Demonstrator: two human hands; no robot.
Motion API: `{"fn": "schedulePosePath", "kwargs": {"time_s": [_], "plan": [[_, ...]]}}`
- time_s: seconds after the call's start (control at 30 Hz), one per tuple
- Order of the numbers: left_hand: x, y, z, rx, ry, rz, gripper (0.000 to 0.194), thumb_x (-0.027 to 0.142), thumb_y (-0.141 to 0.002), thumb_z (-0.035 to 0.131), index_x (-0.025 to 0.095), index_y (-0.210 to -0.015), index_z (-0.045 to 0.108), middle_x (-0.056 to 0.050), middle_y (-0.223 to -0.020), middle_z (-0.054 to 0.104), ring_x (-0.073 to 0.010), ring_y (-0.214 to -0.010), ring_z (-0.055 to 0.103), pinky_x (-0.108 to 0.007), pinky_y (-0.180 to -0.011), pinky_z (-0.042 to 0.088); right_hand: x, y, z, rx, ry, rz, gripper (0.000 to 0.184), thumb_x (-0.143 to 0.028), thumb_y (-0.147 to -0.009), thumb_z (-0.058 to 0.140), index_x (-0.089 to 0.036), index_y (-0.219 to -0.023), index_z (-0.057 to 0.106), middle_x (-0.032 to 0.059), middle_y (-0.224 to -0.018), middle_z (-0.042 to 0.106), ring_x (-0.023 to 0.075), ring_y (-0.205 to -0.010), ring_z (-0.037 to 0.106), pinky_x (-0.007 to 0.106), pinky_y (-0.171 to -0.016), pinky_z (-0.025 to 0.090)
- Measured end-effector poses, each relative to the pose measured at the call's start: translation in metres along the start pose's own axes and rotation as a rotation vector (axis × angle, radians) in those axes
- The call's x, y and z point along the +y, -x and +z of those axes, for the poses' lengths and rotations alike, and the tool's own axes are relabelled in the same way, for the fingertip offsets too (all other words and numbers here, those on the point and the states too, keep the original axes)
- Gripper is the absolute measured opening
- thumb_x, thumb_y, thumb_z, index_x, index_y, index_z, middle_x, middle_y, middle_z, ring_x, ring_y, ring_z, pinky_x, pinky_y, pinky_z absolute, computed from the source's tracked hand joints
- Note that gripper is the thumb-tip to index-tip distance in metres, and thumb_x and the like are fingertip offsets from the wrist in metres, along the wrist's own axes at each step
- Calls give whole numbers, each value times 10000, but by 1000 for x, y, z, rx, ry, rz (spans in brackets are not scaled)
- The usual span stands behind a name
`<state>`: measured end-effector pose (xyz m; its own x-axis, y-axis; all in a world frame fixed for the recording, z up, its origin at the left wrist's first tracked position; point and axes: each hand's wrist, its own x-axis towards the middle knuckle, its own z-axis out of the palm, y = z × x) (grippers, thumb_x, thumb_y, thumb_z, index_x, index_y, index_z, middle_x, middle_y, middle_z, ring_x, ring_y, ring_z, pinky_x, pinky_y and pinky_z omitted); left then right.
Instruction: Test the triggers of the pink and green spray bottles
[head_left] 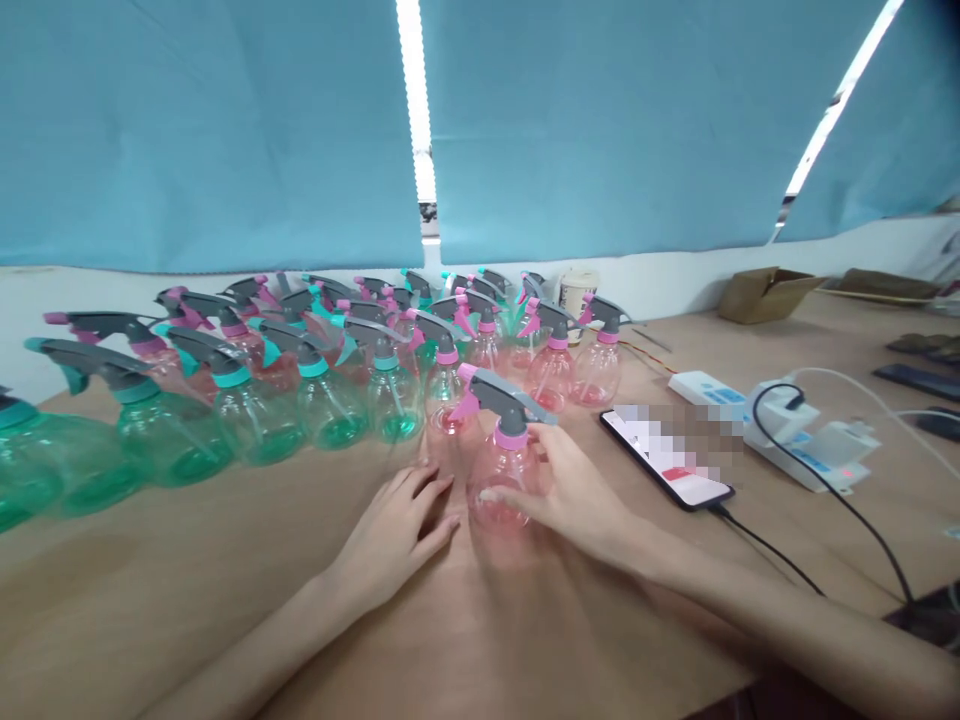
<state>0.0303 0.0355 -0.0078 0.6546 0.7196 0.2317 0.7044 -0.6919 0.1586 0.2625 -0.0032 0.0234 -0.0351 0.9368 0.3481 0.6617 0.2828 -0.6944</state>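
The right hand has its fingers wrapped round a pink bottle — held roughly upright in front of the rows of other bottles, its base too blurred to show whether it touches the desk. The left hand lies just beside it, fingers loosely curled and holding nothing. Right of the pink bottle lies a phone — a cable in its near end — near a power strip.
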Motion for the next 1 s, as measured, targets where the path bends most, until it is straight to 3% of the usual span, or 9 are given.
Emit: {"fn": "schedulePosePath", "kwargs": {"time_s": [0.17,0.33,0.43,0.63,1.0], "plan": [[7,-3,1,14,-19,-18,355,383,-915,451,173,-1190,530,-119,-1243,508,-285,-1193,426,-441,-966,376,8,-7,-15,33,167,-55,512,-550,-727,592,-192,-1089,536,111,-1094,534,264,-1041,506,423,-869,436],[9,-8,1,-11,-6,-4,323,348,-917,450,173,-1174,535,-116,-1239,502,-283,-1193,423,-443,-971,368,27,-32,-25,52,237,-27,603,-606,-747,533,-217,-1204,468,94,-1141,583,268,-1025,566,395,-826,451],[13,-17,4,-23,17,14,314,318,-915,452,164,-1178,527,-122,-1237,497,-280,-1179,436,-441,-966,372,32,-52,-24,43,288,48,677,-628,-713,553,-189,-1216,439,121,-1163,604,309,-1047,577,412,-819,451],[20,-42,11,-23,83,62,268,267,-902,468,187,-1152,521,-100,-1216,514,-255,-1134,469,-415,-949,391,27,-87,-19,15,414,119,654,-598,-742,534,-129,-1193,482,169,-1107,623,330,-1021,597,415,-799,456],[16,-50,10,-6,154,86,221,229,-895,479,198,-1112,507,-67,-1176,533,-231,-1096,483,-384,-922,408,23,-113,-11,14,540,126,590,-610,-759,498,-155,-1128,571,136,-1154,585,313,-984,608,409,-774,466]]}}
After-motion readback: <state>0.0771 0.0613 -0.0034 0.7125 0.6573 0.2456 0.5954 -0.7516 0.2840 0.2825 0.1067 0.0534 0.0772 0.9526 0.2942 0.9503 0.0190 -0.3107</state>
